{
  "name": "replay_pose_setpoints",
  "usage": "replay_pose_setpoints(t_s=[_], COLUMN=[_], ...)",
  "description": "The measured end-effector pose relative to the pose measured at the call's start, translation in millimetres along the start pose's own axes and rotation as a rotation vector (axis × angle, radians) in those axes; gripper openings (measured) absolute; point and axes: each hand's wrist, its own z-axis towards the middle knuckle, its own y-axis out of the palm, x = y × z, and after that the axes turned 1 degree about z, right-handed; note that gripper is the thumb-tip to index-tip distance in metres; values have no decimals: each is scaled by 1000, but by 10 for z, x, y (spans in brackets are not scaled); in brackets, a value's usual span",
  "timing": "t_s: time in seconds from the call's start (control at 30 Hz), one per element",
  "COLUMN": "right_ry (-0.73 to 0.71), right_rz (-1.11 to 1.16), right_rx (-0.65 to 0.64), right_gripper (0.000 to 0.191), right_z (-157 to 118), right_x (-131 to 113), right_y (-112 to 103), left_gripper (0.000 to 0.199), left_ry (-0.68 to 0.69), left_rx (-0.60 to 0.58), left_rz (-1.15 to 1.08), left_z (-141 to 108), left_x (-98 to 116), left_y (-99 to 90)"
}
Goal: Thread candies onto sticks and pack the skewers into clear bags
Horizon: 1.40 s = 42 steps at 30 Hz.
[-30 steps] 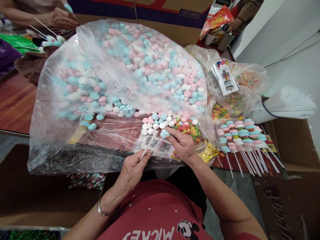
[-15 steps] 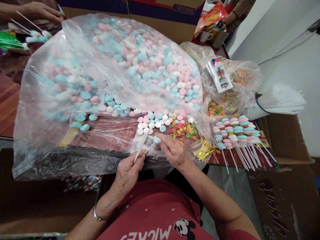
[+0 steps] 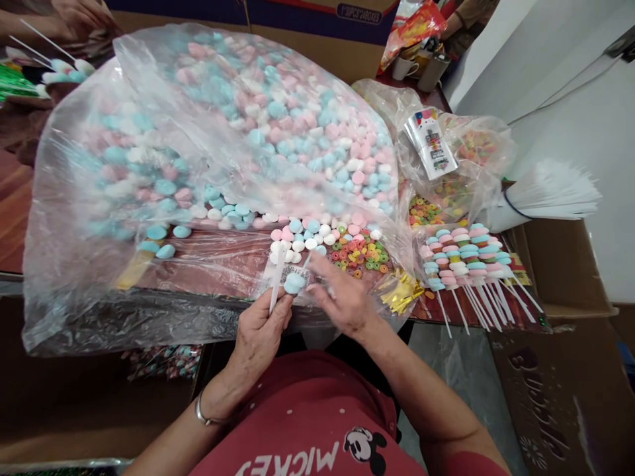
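The blue candy [image 3: 294, 283] is on a thin stick, just above the thumb of the left hand [image 3: 262, 327]. I cannot tell how many pieces it is. The left hand is closed around white sticks [image 3: 278, 274], pinching them between thumb and fingers. The right hand [image 3: 342, 297] is near the candy, on its right side. It is blurry, with a gap between thumb and pointing finger, and I see nothing in its grip.

Just past the hands is a small pile of pink, blue and white candies [image 3: 299, 241]. Beside it are little candy rings [image 3: 361, 254] in red, yellow and green. Shiny gold ties [image 3: 401, 293] lie near the rings. Off to the left are 4 loose blue candies [image 3: 165, 251].

Behind all this is a big clear bag [image 3: 213, 165] full of candies. On the right, candy sticks [image 3: 466, 258] lie side by side, near a bundle of white straws [image 3: 550, 190]. At the top left is another person's hand [image 3: 82, 18].
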Motion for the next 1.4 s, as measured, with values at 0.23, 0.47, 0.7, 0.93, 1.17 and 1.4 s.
replay_pose_setpoints(t_s=[0.23, 0.47, 0.7, 0.93, 1.17, 1.4], right_ry=[111, 64, 72, 3, 7, 278], right_rz=[-429, -659, -460, -546, -749, -221], right_rx=[-26, -180, -28, -40, -88, 107], right_gripper=[19, 18, 14, 17, 12, 8], right_z=[-99, -168, -135, -107, -94, -13], right_x=[360, 365, 454, 406, 316, 342], right_y=[-399, -270, -310, -186, -92, -124], left_gripper=[22, 22, 23, 23, 22, 27], left_ry=[-10, -41, -25, -38, -25, 45], left_rx=[21, 46, 34, 50, -7, -165], left_rz=[-65, -89, -41, -34, 21, 239], left_z=[76, 74, 99, 97, 97, 58], left_x=[-134, -84, -83, 56, -14, 21], left_y=[-28, 26, 16, 50, 9, -39])
